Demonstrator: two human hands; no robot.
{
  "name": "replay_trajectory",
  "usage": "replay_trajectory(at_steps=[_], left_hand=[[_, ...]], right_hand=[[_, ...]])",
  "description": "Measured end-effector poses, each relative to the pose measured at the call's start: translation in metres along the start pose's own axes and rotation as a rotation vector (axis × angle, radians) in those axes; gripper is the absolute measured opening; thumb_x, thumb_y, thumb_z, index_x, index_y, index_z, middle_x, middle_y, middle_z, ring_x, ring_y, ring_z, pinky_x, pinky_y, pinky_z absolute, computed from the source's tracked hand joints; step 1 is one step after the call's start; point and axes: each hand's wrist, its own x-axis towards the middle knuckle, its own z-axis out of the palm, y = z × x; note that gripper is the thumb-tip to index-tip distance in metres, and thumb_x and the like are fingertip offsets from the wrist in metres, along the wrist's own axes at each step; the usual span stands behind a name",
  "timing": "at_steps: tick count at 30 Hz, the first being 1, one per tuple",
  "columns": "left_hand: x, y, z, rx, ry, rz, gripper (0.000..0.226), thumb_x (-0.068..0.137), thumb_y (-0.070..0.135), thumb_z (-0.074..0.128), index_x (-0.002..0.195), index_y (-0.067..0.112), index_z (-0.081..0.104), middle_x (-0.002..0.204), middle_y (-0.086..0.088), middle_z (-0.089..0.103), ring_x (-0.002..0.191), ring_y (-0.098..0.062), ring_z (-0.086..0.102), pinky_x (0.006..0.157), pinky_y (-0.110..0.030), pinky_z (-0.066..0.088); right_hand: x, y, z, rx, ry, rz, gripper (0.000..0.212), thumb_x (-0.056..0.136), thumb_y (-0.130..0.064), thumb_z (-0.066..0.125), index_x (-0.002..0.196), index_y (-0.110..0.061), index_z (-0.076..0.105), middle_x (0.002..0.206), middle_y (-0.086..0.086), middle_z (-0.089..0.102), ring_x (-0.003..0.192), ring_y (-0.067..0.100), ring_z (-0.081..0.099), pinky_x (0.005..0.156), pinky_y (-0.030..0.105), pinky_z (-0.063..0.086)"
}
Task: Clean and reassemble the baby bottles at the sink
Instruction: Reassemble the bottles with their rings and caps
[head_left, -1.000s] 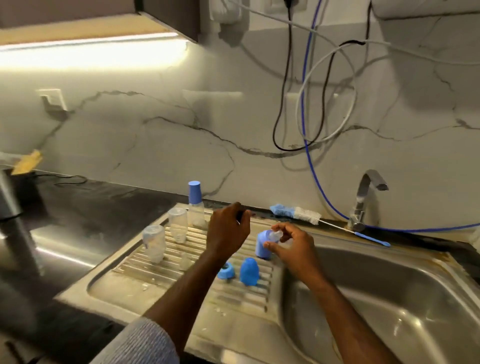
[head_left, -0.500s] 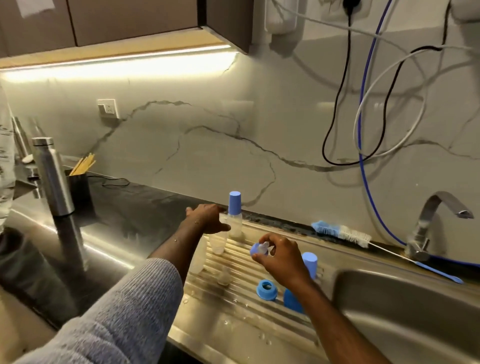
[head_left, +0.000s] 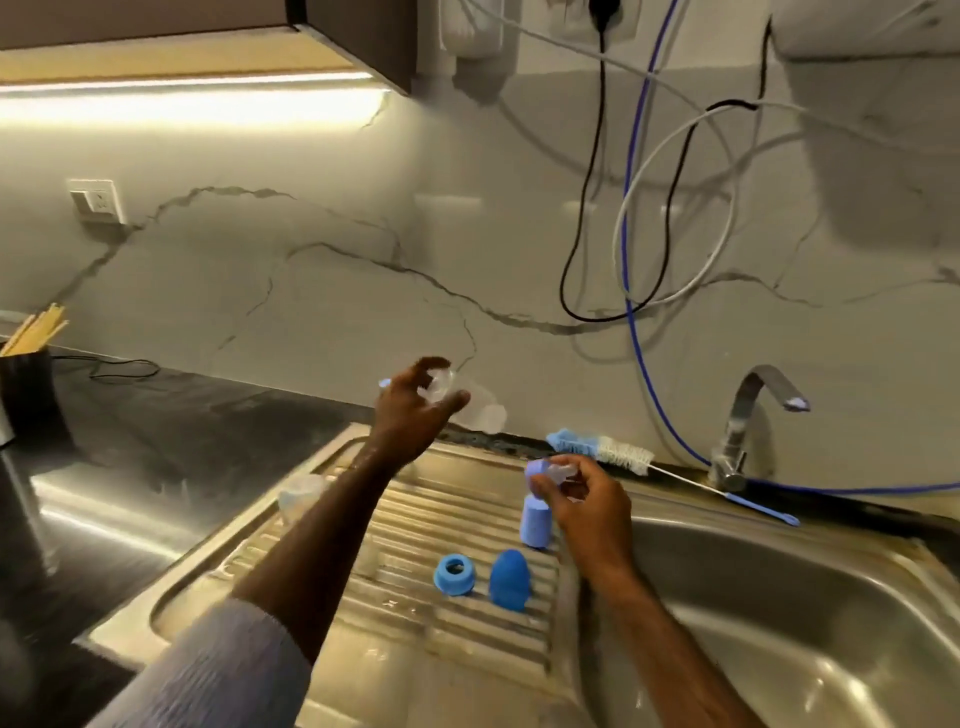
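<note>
My left hand (head_left: 415, 410) grips a clear baby bottle (head_left: 475, 408), lifted above the drainboard and tilted toward the wall. My right hand (head_left: 582, 501) pinches a blue collar with a clear teat (head_left: 550, 472) over the drainboard's right side. Below it stands a light blue cap (head_left: 535, 525). A blue screw ring (head_left: 454, 573) and a darker blue cap (head_left: 510, 579) sit on the ribbed drainboard (head_left: 415, 613). Another clear bottle (head_left: 301, 499), blurred, stands at the drainboard's left, partly behind my left forearm.
A bottle brush (head_left: 602, 451) lies along the sink's back ledge. The tap (head_left: 748, 415) stands at the back right over the steel basin (head_left: 805, 623). Cables hang on the marble wall. A dark holder with sticks (head_left: 23, 384) sits on the black counter at far left.
My left hand has taken a clear bottle off the drainboard and raised it. My right hand still holds the collar and teat. The camera has swung right.
</note>
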Motion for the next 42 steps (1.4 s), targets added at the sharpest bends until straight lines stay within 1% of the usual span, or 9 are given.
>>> replay_trajectory(at_steps=[3,5,9,15,21,28,33,38,42], left_hand=[[-0.040,0.021,0.061,-0.570,-0.118,-0.173,0.032,0.092,0.007,0.069,0.123,0.012,0.064,0.112,-0.022,0.068,0.085,-0.031,0.070,0.064,-0.029,0.056],[-0.067,0.026,0.101,-0.698,-0.177,-0.233,0.030,0.092,0.001,0.066,0.121,0.007,0.063,0.106,-0.021,0.071,0.083,-0.033,0.071,0.065,-0.030,0.056],[-0.100,0.032,0.163,-0.804,-0.240,-0.284,0.025,0.091,-0.002,0.065,0.114,0.008,0.066,0.099,-0.014,0.076,0.091,-0.034,0.072,0.071,-0.034,0.059],[-0.122,0.027,0.213,-0.713,-0.329,-0.273,0.030,0.088,0.010,0.071,0.113,0.024,0.063,0.105,0.002,0.072,0.097,-0.023,0.072,0.082,-0.050,0.062],[-0.130,0.030,0.221,-0.548,-0.440,-0.153,0.048,0.077,0.042,0.085,0.118,0.040,0.060,0.109,0.025,0.066,0.098,-0.006,0.070,0.067,-0.029,0.061],[-0.134,0.028,0.217,-0.748,-0.508,-0.227,0.030,0.084,0.042,0.079,0.112,0.042,0.068,0.111,-0.001,0.073,0.093,-0.031,0.073,0.075,-0.039,0.061],[-0.134,0.023,0.217,-0.573,-0.414,-0.122,0.044,0.078,0.044,0.084,0.115,0.049,0.061,0.114,0.016,0.067,0.103,-0.007,0.069,0.071,-0.025,0.060],[-0.134,0.023,0.218,-0.340,-0.355,-0.006,0.057,0.076,0.043,0.084,0.124,0.046,0.054,0.120,0.021,0.062,0.110,0.006,0.061,0.084,-0.018,0.056],[-0.139,0.029,0.222,-0.356,-0.478,0.136,0.061,0.077,0.027,0.087,0.128,0.033,0.055,0.117,0.028,0.061,0.112,0.007,0.059,0.084,-0.015,0.054]], right_hand=[[-0.002,0.016,-0.040,0.268,0.191,0.112,0.023,0.088,-0.012,0.075,0.109,-0.015,0.067,0.105,0.007,0.073,0.089,0.020,0.070,0.072,0.028,0.056],[-0.004,0.023,-0.068,0.515,0.274,0.173,0.030,0.090,0.000,0.068,0.118,-0.006,0.058,0.113,0.018,0.067,0.091,0.029,0.066,0.066,0.037,0.057],[-0.006,0.035,-0.117,0.724,0.318,0.206,0.027,0.091,0.002,0.064,0.114,-0.010,0.057,0.109,0.014,0.066,0.084,0.020,0.068,0.060,0.028,0.059],[-0.002,0.049,-0.146,0.765,0.285,0.243,0.047,0.077,-0.015,0.073,0.122,-0.007,0.062,0.113,0.014,0.073,0.098,0.025,0.072,0.071,0.032,0.061],[0.002,0.056,-0.151,0.701,0.204,0.231,0.050,0.072,-0.020,0.077,0.119,-0.009,0.065,0.111,0.014,0.074,0.099,0.027,0.073,0.071,0.032,0.059],[-0.002,0.057,-0.148,0.740,0.130,0.234,0.023,0.074,-0.023,0.076,0.097,-0.025,0.080,0.103,0.008,0.077,0.091,0.022,0.075,0.075,0.037,0.063],[-0.004,0.057,-0.147,0.674,0.127,0.256,0.045,0.075,-0.019,0.079,0.117,-0.011,0.068,0.108,0.012,0.075,0.099,0.030,0.074,0.075,0.037,0.061],[-0.005,0.058,-0.144,0.684,0.183,0.307,0.056,0.069,-0.021,0.084,0.117,-0.002,0.064,0.104,0.019,0.074,0.090,0.030,0.075,0.069,0.033,0.060],[-0.002,0.055,-0.141,0.652,0.208,0.318,0.063,0.063,-0.030,0.084,0.117,-0.014,0.056,0.101,0.012,0.065,0.082,0.022,0.068,0.068,0.038,0.058]])
